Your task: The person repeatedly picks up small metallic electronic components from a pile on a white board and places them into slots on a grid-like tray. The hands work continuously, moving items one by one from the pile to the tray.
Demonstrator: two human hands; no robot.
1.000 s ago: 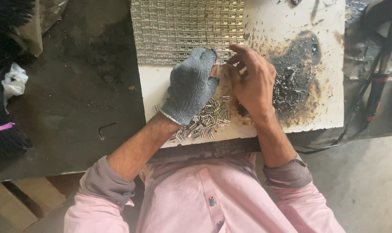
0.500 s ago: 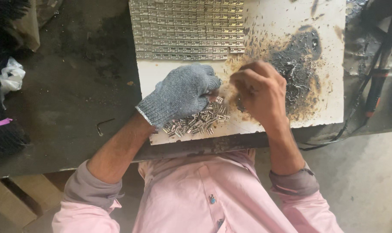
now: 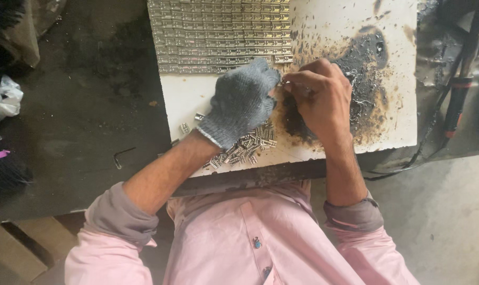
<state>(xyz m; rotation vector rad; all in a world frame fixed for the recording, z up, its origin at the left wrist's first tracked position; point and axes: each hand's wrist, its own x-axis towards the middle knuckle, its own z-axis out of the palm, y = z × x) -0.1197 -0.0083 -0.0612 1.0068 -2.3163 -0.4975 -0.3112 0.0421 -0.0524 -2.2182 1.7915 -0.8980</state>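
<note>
Gloved left hand (image 3: pixel 243 101) has lifted off the loose pile of small metal pieces (image 3: pixel 244 148), shifting toward twelve o'clock; bare right hand (image 3: pixel 318 97) now meets its fingertips near the arranged metal grid (image 3: pixel 218 34).

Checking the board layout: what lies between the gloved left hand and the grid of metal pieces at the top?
In the head view, only a narrow bare strip of white board separates the gloved left hand from the grid of metal pieces; the fingertips nearly reach its lower edge.

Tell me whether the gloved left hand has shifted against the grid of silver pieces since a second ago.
Yes. The gloved left hand slid down toward the loose pile half a second ago, then came back up beside the grid of silver pieces.
</note>
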